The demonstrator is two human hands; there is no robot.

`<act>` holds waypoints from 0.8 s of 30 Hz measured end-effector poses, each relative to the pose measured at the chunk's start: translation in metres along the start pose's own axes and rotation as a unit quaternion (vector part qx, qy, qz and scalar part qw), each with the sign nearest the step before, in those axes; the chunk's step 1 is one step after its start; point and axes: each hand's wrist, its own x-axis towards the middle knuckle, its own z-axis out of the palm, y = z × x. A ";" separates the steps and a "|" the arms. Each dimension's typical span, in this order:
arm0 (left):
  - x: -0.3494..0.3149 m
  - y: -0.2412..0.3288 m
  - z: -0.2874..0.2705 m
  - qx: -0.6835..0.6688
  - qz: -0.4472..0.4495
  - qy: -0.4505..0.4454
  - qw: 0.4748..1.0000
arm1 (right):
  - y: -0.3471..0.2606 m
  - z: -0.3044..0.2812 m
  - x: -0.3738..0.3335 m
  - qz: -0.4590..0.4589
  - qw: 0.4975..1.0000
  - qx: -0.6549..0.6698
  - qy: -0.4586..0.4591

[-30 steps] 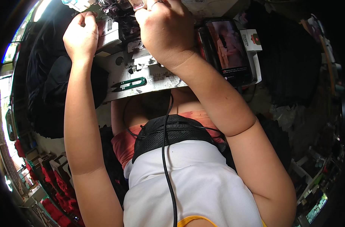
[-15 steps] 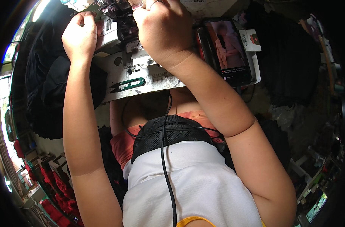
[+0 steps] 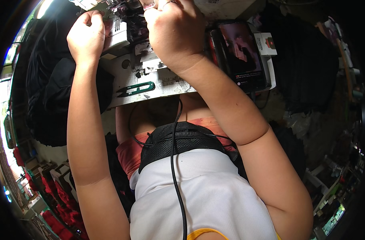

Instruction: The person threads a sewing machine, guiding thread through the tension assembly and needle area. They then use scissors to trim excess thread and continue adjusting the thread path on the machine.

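My left hand (image 3: pixel 85 40) is beside the white cover plate (image 3: pixel 119 32) of what looks like a sewing machine. Its thumb and fingers press together at the tips; anything between them is too small to make out. Over the machine's front, my right hand (image 3: pixel 176 34) is curled with its knuckles up, wearing a ring. Its fingertips run to the upper edge of the picture, so what they grip is hidden. Dark machine parts (image 3: pixel 126 12) lie between the hands. Green-handled thread snips (image 3: pixel 136 89) rest on the white tabletop (image 3: pixel 170 89), below both hands.
A phone with a lit screen (image 3: pixel 241 56) stands right of my right forearm, beside a small white box (image 3: pixel 265 43). Black cloth (image 3: pixel 50 84) is heaped at the left, with more dark cloth (image 3: pixel 310 64) at the right. A black cable (image 3: pixel 173 156) runs down my front.
Both hands stay in nearly the same place, with the left shifted very slightly right. The picture on the phone screen is different. The snips have not been moved.
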 end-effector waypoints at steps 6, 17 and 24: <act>0.001 -0.005 0.002 -0.015 -0.014 -0.006 1.000 | -0.007 -0.005 -0.001 0.039 0.998 -0.021 -0.035; -0.001 -0.001 0.000 -0.017 -0.012 -0.004 1.000 | -0.010 -0.007 0.001 0.047 0.997 -0.032 -0.052; -0.002 0.004 -0.001 -0.004 -0.018 -0.008 1.000 | -0.010 -0.008 0.000 0.053 0.995 -0.046 -0.074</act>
